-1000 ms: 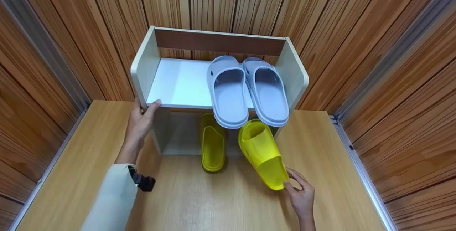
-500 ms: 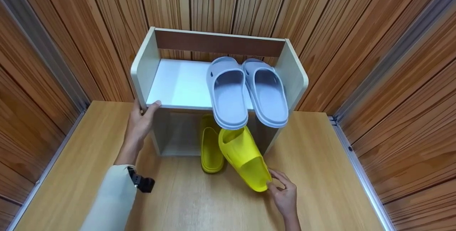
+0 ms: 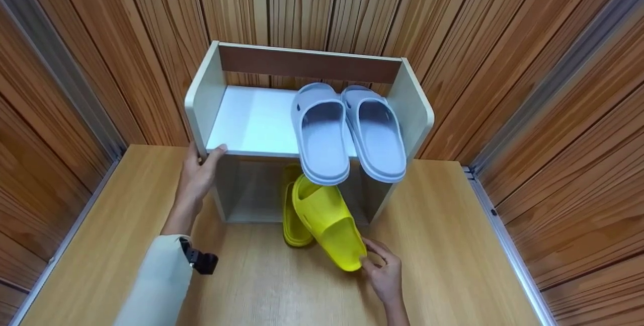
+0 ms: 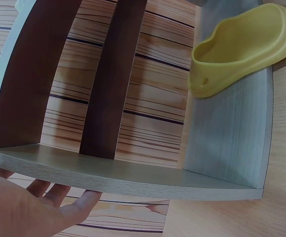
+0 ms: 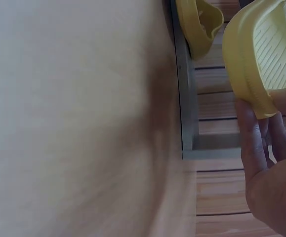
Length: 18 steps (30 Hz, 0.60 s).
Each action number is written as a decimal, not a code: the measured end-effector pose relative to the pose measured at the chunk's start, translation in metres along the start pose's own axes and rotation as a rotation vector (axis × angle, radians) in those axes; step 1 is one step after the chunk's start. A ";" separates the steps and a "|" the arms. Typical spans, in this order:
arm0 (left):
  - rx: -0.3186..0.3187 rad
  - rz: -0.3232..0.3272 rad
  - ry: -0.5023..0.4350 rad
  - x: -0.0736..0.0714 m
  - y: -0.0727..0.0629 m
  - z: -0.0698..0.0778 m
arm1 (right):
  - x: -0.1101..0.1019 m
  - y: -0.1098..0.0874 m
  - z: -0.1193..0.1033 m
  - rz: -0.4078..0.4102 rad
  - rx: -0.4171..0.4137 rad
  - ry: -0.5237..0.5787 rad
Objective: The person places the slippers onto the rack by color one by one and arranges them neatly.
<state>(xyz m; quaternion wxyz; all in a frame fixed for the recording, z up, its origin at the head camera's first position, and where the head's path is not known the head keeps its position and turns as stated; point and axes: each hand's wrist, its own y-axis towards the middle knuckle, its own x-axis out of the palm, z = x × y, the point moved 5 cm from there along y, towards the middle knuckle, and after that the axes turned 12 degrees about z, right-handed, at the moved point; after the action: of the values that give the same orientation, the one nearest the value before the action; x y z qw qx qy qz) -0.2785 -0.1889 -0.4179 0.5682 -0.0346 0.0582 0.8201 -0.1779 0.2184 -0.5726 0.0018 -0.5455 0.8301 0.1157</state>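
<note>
My right hand (image 3: 385,273) pinches the heel end of a yellow slipper (image 3: 329,225), thumb on the footbed and fingers underneath. This slipper is tilted, its toe pointing up and left under the upper shelf's front edge. Behind it, partly covered, a second yellow slipper (image 3: 296,225) rests on the lower shelf (image 3: 251,200) with its heel jutting past the front. My left hand (image 3: 196,175) grips the left side of the small shoe rack (image 3: 204,97), its thumb on the upper shelf's front corner. In the left wrist view, fingers (image 4: 83,205) lie along the outer side panel.
Two grey-blue slippers (image 3: 324,140) stand side by side on the right of the upper shelf (image 3: 256,119), heels overhanging its front edge. Wood-patterned walls (image 3: 302,4) surround the rack at back and sides. A wooden surface (image 3: 251,286) lies under it.
My right hand has moved left with the yellow slipper, which now overlaps the other yellow one in the head view. My left hand keeps its grip on the rack.
</note>
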 end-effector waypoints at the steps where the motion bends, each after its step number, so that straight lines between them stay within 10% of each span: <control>1: -0.003 0.000 0.001 0.000 0.000 -0.001 | 0.002 -0.001 0.000 -0.007 0.005 0.005; 18: 0.020 0.000 -0.013 0.001 0.003 0.001 | 0.043 -0.004 -0.011 -0.076 -0.055 0.063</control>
<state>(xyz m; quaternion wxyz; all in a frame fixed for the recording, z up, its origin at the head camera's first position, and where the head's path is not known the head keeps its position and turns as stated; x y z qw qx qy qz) -0.2816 -0.1892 -0.4168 0.5690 -0.0239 0.0627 0.8196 -0.1904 0.1759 -0.5683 -0.0350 -0.5797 0.8050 0.1211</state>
